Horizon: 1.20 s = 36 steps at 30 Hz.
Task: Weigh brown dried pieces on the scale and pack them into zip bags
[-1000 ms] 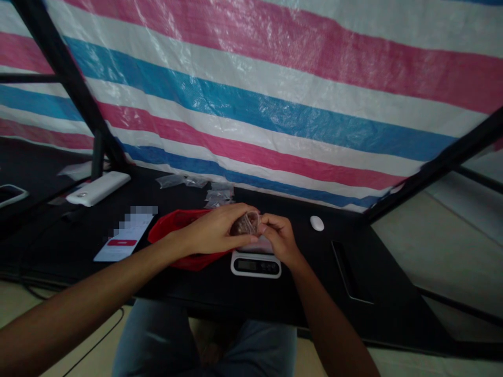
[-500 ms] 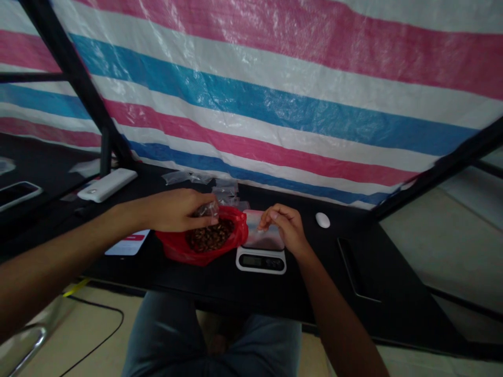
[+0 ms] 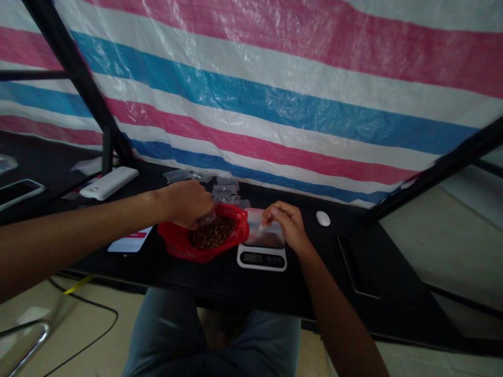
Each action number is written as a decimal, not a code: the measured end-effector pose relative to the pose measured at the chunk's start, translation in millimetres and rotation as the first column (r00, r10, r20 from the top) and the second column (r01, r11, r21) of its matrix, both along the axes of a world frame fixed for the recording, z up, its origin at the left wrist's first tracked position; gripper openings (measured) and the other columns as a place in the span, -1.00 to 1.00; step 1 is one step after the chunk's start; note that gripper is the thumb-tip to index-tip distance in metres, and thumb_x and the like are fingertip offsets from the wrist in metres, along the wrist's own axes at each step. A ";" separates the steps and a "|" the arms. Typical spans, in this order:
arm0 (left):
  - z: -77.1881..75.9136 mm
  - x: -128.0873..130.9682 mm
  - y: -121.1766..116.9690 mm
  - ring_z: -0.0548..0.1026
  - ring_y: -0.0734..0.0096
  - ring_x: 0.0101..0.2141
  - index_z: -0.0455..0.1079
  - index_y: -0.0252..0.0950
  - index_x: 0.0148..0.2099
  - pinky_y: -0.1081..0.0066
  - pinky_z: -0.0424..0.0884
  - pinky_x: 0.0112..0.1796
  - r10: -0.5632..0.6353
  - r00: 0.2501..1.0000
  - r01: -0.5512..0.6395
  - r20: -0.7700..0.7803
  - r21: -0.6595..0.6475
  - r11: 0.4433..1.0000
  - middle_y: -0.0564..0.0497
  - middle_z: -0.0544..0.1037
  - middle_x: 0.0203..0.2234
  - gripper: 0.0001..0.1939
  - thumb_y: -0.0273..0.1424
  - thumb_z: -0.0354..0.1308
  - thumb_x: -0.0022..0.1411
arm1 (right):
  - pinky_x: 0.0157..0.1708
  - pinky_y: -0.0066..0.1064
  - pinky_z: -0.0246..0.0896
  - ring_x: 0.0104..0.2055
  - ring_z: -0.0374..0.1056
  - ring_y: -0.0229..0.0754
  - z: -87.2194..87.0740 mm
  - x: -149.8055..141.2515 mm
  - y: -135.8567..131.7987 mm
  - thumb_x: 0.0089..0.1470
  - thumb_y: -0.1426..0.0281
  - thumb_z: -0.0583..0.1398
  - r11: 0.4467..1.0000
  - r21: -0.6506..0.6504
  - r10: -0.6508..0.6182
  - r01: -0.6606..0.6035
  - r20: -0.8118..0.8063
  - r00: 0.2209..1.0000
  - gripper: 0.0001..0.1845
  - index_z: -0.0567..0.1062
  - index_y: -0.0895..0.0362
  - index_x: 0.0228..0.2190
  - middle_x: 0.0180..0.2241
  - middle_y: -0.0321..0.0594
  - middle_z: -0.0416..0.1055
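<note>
An opened red plastic bag (image 3: 187, 250) stands on the black table, full of small brown pieces (image 3: 214, 234) that look like beans or seeds. My left hand (image 3: 190, 203) reaches into its mouth from the far left, closed on a clear plastic piece (image 3: 207, 219), perhaps a small bag. Its fingertips are partly hidden. To the right of the red bag lies a white kitchen scale (image 3: 262, 259) with a shiny weighing plate. Over that plate, my right hand (image 3: 288, 222) holds its fingers pinched together; a small whitish bit shows at the tips, too small to name.
Several small clear packets (image 3: 226, 189) lie behind the red bag. A white-screened phone (image 3: 129, 243) and a white power-bank-like device (image 3: 110, 183) are on the left. At the right are a white oval object (image 3: 323, 218) and a dark phone-like slab (image 3: 353, 267). Striped sheeting (image 3: 251, 104) hangs behind.
My left hand has tipped downward, bringing the clear plastic piece lower into the red bag's mouth. My right hand stays pinched above the scale, almost unmoved.
</note>
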<state>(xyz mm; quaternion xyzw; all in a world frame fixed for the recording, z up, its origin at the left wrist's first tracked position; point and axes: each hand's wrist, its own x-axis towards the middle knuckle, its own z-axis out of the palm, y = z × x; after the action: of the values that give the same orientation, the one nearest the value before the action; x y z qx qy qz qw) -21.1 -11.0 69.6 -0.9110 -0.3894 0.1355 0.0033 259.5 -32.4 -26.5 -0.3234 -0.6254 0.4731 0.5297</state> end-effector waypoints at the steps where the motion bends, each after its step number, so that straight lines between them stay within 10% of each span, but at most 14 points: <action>1: -0.1 0.6 0.5 0.64 0.01 -0.25 0.58 -0.26 -0.33 0.23 0.41 -0.13 -0.008 1.000 0.008 -0.013 0.010 1.000 -0.17 0.68 -0.38 -0.89 -0.40 0.34 0.01 | -0.45 -0.34 0.27 -0.51 0.38 -0.20 0.1 0.3 0.2 0.15 0.07 0.30 1.000 0.001 -0.002 0.002 -0.004 1.000 -0.60 0.58 0.11 -0.52 -0.54 -0.23 0.53; 11: 3.9 3.7 -1.5 0.66 0.11 -0.30 0.61 -0.30 -0.22 0.30 0.44 -0.24 -0.161 0.959 0.188 -0.233 0.099 0.977 -0.19 0.71 -0.30 -0.86 -0.41 0.26 0.18 | -0.45 -0.36 0.26 -0.52 0.39 -0.22 3.2 1.6 0.8 0.14 0.06 0.33 1.000 0.018 -0.006 0.006 -0.001 1.000 -0.59 0.59 0.12 -0.52 -0.56 -0.24 0.53; 36: 7.9 -2.3 0.4 0.63 0.07 -0.29 0.62 -0.33 -0.13 0.26 0.38 -0.29 -0.153 0.954 0.184 -0.260 0.101 0.978 -0.25 0.69 -0.28 -0.72 -0.41 0.06 0.40 | -0.44 -0.37 0.28 -0.52 0.39 -0.22 3.4 2.5 1.5 0.14 0.09 0.31 0.999 0.017 -0.041 0.040 0.045 0.998 -0.61 0.59 0.12 -0.54 -0.57 -0.24 0.53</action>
<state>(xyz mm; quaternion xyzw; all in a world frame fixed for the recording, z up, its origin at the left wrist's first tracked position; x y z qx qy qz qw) -23.4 -10.6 77.5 -0.9145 -0.3144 0.2242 0.1205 261.9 -30.9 -23.1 -0.3422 -0.6343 0.4497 0.5276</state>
